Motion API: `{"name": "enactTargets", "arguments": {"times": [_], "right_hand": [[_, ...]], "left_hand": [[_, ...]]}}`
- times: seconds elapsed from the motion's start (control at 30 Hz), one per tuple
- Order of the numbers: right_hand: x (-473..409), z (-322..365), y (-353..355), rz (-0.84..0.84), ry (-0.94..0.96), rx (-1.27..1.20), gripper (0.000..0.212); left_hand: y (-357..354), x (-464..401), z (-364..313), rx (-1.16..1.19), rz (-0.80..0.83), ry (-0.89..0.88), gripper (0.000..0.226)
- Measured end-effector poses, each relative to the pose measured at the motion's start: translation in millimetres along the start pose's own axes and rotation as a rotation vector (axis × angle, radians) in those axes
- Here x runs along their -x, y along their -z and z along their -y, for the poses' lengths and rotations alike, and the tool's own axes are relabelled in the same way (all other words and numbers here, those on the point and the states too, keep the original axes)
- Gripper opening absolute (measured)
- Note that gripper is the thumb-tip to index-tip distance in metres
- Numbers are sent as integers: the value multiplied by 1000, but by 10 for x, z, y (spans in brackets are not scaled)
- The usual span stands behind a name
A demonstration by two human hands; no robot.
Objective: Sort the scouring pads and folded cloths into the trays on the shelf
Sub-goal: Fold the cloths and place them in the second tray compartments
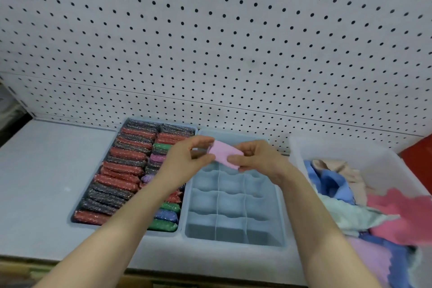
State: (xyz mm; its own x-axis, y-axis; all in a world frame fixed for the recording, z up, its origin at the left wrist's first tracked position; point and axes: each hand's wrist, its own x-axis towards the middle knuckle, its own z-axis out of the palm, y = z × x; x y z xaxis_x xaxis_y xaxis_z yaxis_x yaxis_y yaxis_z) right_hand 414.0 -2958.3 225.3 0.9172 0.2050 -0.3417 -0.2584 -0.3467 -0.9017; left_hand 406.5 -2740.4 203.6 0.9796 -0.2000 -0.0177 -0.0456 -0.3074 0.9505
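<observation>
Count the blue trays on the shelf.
2. The left tray, packed with scouring pads, and the divided tray beside it, under the hands holding a pink cloth.

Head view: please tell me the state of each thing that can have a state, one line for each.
left hand: pinching the pink cloth
right hand: pinching the same cloth
pink cloth: folded small, held above the divided tray
divided tray: visible compartments empty
scouring pad tray: packed with pads in rows
clear bin: holds loose unfolded cloths
</observation>
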Motion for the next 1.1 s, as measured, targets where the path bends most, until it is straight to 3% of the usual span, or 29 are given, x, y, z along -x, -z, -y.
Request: {"name": "enactTargets", "arguments": {"times": [0.13,0.27,0.43,0.63,0.8,1.1], "right_hand": [[-323,-224,-32,-293,-28,2,19],[-619,-261,-255,-362,107,196,19],[-910,-361,-492,-395,261,580,20],[-1035,-321,-526,-398,171,942,12],[-1108,-267,-531,-316,153,931,22],[-1130,-352,-522,-297,134,813,8]], "left_hand": [[144,-91,299,-555,-156,-197,42],[155,-224,531,-751,-118,-281,44],[101,-263,634,-787,-136,-329,46],[99,-280,677,-774,-155,-341,45],[101,-269,723,-767,-171,-328,45],[96,-275,735,-769,-184,-328,45]]}}
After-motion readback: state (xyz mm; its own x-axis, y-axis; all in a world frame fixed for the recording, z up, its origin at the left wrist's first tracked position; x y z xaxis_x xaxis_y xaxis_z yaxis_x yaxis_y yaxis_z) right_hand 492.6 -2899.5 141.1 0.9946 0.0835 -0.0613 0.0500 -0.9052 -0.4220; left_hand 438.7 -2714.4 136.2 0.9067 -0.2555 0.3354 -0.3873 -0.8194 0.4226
